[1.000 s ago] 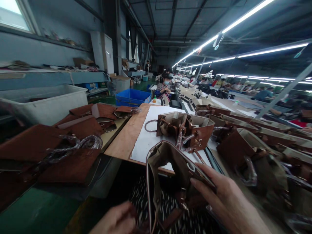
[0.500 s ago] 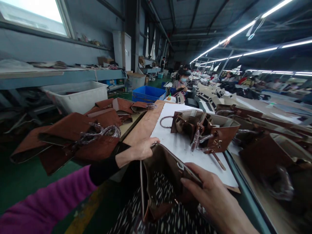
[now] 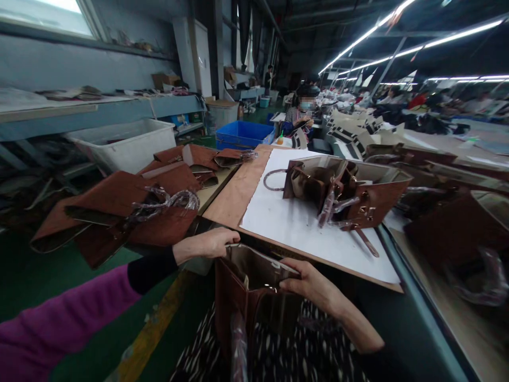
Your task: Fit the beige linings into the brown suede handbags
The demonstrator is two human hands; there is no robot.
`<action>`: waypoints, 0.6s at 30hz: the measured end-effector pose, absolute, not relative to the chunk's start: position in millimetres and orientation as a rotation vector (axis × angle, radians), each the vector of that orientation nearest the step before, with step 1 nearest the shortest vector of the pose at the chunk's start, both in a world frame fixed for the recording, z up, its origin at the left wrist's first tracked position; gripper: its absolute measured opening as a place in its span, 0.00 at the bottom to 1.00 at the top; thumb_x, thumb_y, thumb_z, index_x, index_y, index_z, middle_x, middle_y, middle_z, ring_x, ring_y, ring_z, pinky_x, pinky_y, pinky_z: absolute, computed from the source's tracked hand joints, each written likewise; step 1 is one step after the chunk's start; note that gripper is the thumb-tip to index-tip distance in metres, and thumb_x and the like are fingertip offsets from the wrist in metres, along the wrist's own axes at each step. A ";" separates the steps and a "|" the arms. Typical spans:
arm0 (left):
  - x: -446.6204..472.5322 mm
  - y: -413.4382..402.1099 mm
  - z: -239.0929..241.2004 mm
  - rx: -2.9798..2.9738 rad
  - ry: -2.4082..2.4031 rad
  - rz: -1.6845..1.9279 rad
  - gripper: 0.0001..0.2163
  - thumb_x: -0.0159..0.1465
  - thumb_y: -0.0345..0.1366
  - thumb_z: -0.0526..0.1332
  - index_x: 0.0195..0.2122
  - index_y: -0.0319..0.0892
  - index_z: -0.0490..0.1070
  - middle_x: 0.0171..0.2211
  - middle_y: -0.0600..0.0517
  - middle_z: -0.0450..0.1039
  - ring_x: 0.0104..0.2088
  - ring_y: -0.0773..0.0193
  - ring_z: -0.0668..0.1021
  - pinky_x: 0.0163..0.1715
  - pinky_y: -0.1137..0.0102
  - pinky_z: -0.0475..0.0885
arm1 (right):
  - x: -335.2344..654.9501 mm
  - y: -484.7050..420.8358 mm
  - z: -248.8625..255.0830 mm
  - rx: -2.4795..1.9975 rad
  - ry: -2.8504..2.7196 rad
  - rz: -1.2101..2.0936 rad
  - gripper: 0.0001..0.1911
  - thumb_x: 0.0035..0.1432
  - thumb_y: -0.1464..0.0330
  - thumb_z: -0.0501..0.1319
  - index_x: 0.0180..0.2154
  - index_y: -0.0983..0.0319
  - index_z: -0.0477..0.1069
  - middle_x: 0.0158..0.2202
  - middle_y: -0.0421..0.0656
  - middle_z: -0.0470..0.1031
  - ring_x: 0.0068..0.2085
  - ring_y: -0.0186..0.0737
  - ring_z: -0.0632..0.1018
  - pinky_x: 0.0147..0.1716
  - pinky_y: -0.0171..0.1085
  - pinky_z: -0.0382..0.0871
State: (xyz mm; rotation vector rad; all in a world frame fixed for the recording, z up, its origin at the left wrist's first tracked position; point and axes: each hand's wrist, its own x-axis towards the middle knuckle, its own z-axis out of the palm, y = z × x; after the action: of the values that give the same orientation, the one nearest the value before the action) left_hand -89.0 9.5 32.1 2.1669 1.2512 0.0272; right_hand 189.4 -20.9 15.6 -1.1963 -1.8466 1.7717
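Observation:
Over my lap I hold a brown handbag (image 3: 233, 297) with its mouth turned up and a pale lining inside. My left hand (image 3: 212, 243) pinches the far left corner of its rim. Closed on the right part of the rim is my right hand (image 3: 308, 281), thumb on the inner side. A plastic-wrapped handle (image 3: 239, 345) hangs down the near side of the bag. Beyond it, on a white sheet (image 3: 270, 217), more brown handbags (image 3: 382, 199) stand with wrapped handles and gold-coloured fittings.
Brown bag pieces with wrapped handles (image 3: 167, 228) are piled at left. Behind them are a white bin (image 3: 135, 140) and a blue crate (image 3: 244, 132). More brown bags (image 3: 441, 239) lie at right. A co-worker (image 3: 302, 114) sits past the table's far end.
The handbag has swung more upright, its lining less turned toward me. Both hands have drawn a little left in view, still on the rim. The view has tilted down slightly.

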 end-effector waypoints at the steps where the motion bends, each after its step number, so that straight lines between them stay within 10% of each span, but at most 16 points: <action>1: -84.9 9.4 36.3 2.245 1.246 0.068 0.18 0.46 0.25 0.52 0.39 0.40 0.69 0.37 0.51 0.72 0.36 0.60 0.72 0.36 0.72 0.65 | 187.6 -20.6 13.1 -1.191 -1.840 1.769 0.11 0.47 0.71 0.59 0.37 0.63 0.69 0.30 0.37 0.72 0.32 0.35 0.71 0.32 0.32 0.64; 5: -53.3 8.6 58.2 2.456 1.000 0.292 0.18 0.49 0.22 0.53 0.42 0.39 0.67 0.42 0.47 0.69 0.45 0.59 0.69 0.47 0.69 0.62 | 185.5 -19.2 17.3 -1.202 -1.853 1.746 0.13 0.48 0.71 0.58 0.39 0.62 0.69 0.31 0.38 0.72 0.33 0.37 0.71 0.33 0.34 0.64; 18: -24.5 13.1 25.1 2.388 0.947 0.434 0.04 0.54 0.26 0.58 0.32 0.39 0.68 0.38 0.51 0.65 0.38 0.64 0.69 0.40 0.72 0.64 | 193.5 -10.0 15.3 -1.366 -1.784 1.647 0.12 0.47 0.70 0.58 0.37 0.62 0.71 0.31 0.38 0.74 0.33 0.38 0.72 0.32 0.33 0.64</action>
State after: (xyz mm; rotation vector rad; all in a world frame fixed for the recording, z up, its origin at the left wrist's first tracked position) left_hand -24.5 13.1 25.1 2.3883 0.9472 0.4344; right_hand 193.5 -10.0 15.3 -1.3660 -1.7842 1.6466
